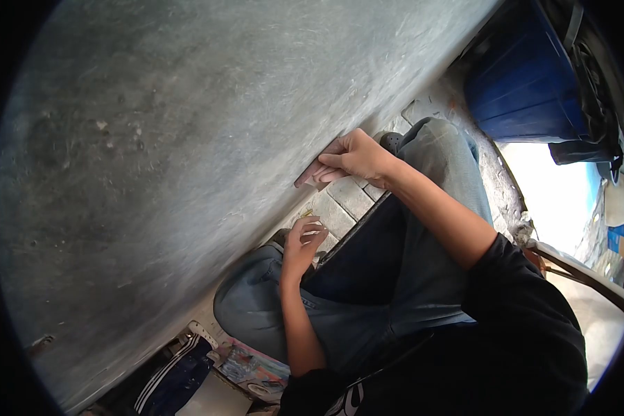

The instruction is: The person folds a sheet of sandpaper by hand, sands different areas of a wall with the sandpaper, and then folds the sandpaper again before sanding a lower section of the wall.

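A large grey, scuffed surface (166, 139) fills the upper left of the head view. My right hand (350, 158) is at its lower edge, fingers curled round a small, thin reddish-brown piece (308, 173) that lies against that edge; what exactly the piece is cannot be made out. Lower and to the left, my left hand (305, 239) hovers over the pale floor tiles (347, 197), its fingers loosely bent and apart, with nothing in them. Both hands are above my bent legs in blue jeans (256, 284).
At the upper right stands a large blue bin (523, 76) with dark material beside it. A curved chair-like frame (582, 270) is at the right. Dark blue striped cloth (177, 378) and a colourful printed sheet (253, 364) lie at the bottom left.
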Tool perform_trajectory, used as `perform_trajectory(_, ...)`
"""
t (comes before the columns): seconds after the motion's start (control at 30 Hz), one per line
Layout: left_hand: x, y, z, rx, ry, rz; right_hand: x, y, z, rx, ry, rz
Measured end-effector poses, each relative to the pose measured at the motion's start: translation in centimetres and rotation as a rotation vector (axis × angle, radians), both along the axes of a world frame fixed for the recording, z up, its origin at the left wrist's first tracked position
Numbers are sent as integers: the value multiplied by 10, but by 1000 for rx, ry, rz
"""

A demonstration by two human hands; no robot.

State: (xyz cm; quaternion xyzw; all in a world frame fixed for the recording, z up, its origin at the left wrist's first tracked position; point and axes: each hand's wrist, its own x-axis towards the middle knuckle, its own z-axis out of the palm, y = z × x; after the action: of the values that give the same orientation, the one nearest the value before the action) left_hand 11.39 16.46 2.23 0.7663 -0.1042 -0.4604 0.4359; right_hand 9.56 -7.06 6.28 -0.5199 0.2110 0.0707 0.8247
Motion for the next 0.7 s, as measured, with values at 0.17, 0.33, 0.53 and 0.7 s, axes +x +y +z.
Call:
perform_trajectory(0.17,-9,0,-22,-27,-8,-14,22,63,-93,-564,102,-7)
perform_trajectory(0.33,-7,14,-39,13,-90,-35,16,77,-67,-96,128,74)
perform_trajectory(0.53,1,16,-34,138,65,-40,-11,91,-50,-383,78,247)
perform_trajectory(0.7,2,10,-24,101,200,-58,-25,75,-44,-101,150,162)
